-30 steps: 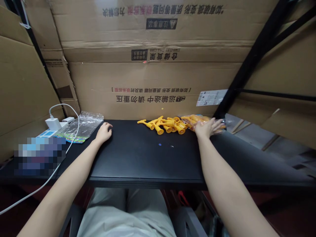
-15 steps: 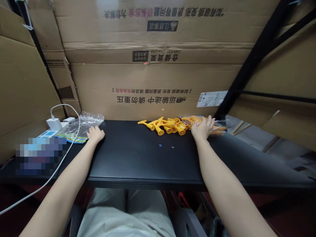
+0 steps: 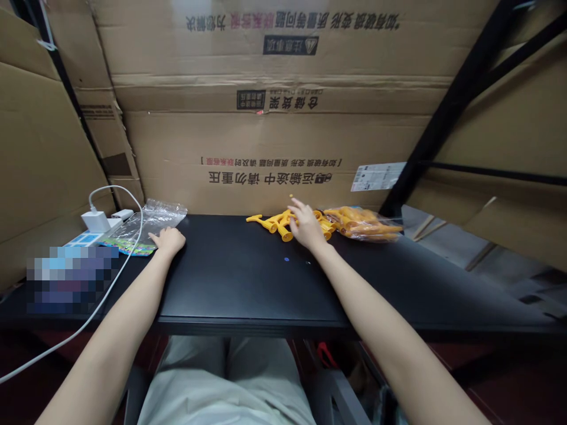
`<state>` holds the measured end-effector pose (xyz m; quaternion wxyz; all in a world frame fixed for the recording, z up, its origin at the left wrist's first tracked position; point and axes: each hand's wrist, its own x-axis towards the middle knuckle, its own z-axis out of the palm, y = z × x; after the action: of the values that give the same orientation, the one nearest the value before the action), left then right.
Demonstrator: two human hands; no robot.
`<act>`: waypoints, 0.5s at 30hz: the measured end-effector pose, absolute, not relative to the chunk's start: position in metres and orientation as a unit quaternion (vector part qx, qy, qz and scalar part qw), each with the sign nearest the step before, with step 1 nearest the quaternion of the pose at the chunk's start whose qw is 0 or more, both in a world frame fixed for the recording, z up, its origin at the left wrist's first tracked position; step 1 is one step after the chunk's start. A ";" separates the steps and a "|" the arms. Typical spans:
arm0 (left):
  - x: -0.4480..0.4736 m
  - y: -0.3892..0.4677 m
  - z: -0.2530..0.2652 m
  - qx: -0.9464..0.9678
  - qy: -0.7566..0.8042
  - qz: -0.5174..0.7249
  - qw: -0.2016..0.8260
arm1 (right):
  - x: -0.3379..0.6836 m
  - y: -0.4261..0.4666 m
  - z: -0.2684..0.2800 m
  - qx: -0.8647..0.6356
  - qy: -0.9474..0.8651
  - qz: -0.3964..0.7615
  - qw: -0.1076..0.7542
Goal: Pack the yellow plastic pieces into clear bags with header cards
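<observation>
My left hand [image 3: 170,239] rests on the black table beside a clear plastic bag [image 3: 155,217] with a colourful edge. Its thumb points out toward the bag, and the hand appears to hold nothing. Over a pile of yellow branching plastic pieces [image 3: 268,224] with cup-shaped ends, my right hand [image 3: 306,224] is open with its fingers spread. It covers part of the pile; whether the fingertips touch a piece is hard to tell. Right of that hand lies a clear bag [image 3: 367,224] packed with more yellow-orange pieces.
A white charger [image 3: 95,222] sits on a power strip [image 3: 84,238] at the left, its white cable [image 3: 116,282] crossing the table corner. Cardboard [image 3: 274,136] walls the back and sides. A small blue dot [image 3: 286,259] lies on the black tabletop [image 3: 248,289].
My right hand has moved left from the filled bag to the loose yellow pieces, leaving the bag in view. My left hand has stayed almost in place, with its thumb now further out.
</observation>
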<state>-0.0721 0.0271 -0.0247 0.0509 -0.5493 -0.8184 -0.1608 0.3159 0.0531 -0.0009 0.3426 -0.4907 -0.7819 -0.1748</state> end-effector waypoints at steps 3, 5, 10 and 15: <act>-0.072 0.028 -0.027 -0.552 -0.810 -0.182 0.077 | 0.294 0.049 -0.012 -0.477 -0.835 -0.146 0.233; -0.070 0.026 -0.026 -0.558 -0.799 -0.201 0.097 | 0.284 0.046 -0.019 -0.481 -0.851 -0.137 0.161; -0.063 0.020 -0.016 -0.576 -0.758 -0.269 0.145 | 0.277 0.044 -0.023 -0.497 -0.851 -0.134 0.103; -0.053 0.015 -0.005 -0.649 -0.673 -0.324 0.141 | 0.278 0.044 -0.022 -0.497 -0.850 -0.136 0.104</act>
<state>-0.0527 0.0146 -0.0045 0.1410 -0.6493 -0.6734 -0.3242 0.2784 0.0445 -0.0221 0.1038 -0.4975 -0.8504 -0.1361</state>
